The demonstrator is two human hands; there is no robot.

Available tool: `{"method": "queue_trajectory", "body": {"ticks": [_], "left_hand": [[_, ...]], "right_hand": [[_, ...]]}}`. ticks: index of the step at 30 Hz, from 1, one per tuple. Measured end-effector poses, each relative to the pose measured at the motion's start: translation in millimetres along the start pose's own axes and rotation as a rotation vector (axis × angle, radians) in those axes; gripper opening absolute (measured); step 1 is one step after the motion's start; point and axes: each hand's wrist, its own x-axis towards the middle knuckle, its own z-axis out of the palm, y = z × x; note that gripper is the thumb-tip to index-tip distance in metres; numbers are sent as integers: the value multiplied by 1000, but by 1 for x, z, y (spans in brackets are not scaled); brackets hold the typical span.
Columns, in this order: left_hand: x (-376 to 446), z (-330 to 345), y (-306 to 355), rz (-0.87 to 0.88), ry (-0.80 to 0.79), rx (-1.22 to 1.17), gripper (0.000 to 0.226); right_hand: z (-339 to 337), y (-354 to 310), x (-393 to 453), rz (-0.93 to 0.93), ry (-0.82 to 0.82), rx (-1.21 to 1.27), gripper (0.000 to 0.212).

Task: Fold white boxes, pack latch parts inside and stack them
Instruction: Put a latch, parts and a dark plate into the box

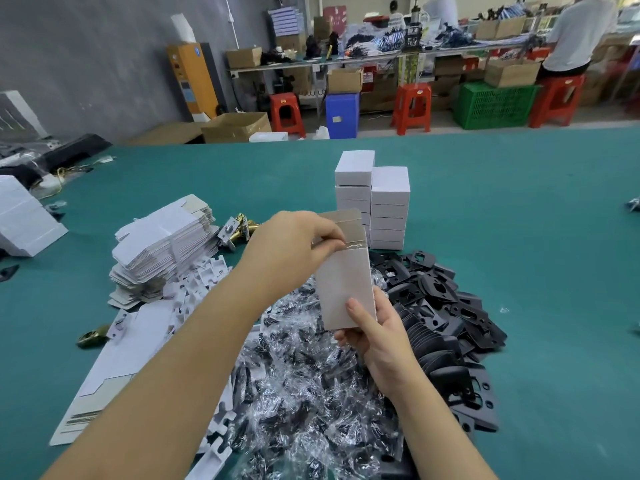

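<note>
Right hand (379, 344) grips the upright white box (346, 289), open end up; left hand (294, 247) pinches its flap.

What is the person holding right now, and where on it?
A small white cardboard box, upright: the right hand grips its bottom end, the left hand pinches at its open top flap.

Packing workshop indicated: green table (519, 202) heaped with flat cartons (166, 247), benches (381, 57) loaded with boxes, plastic stools (412, 107) noted.
</note>
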Motion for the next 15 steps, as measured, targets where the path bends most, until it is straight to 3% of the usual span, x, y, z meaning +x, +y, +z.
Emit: {"method": "queue_trajectory", "body": {"ticks": [3,8,15], "left_hand": [[-1,-3,2,34,-45,86,19],[-8,-3,10,83,19,110,21],[-10,0,19,13,-55,112,30]], "right_hand": [[1,0,0,2,7,-1,35],[2,-1,-1,-3,1,-4,41],[3,-2,-1,-8,2,-17,38]]}}
